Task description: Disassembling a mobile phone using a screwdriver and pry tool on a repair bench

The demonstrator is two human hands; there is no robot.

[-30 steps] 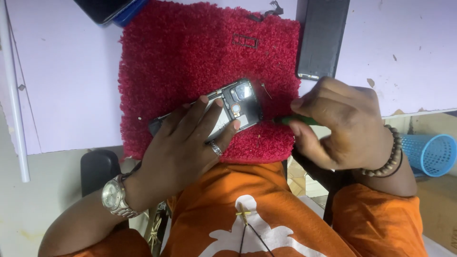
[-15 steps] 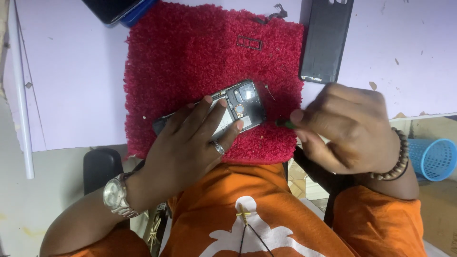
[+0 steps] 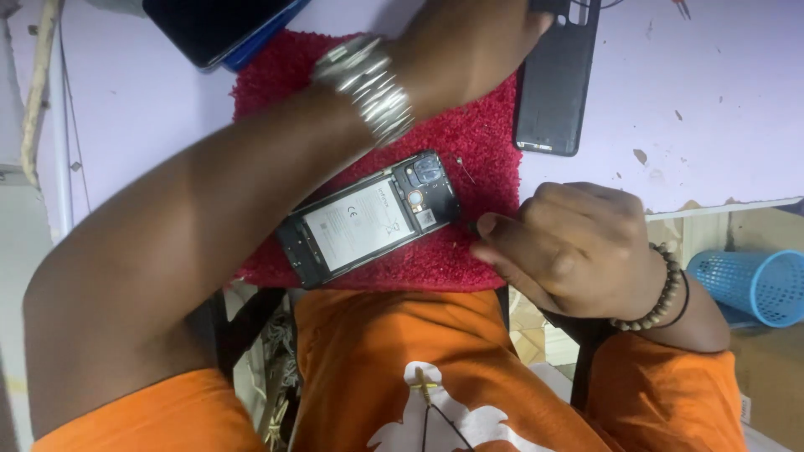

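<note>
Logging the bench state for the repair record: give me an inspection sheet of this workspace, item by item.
Surface: pale lilac table, chipped near its front edge, with a red shaggy mat on it.
Job's things: opened phone, back off, lying at a slant on the mat; a small screw or pin beside it.
Clutter: black back cover right of the mat; dark phone at top left.
Grippers: left hand reaches to the far edge, fingers out of view; right hand closed on a thin tool, mostly hidden.
Cables: nothing seen.
Surroundings: blue mesh basket at the right.
</note>
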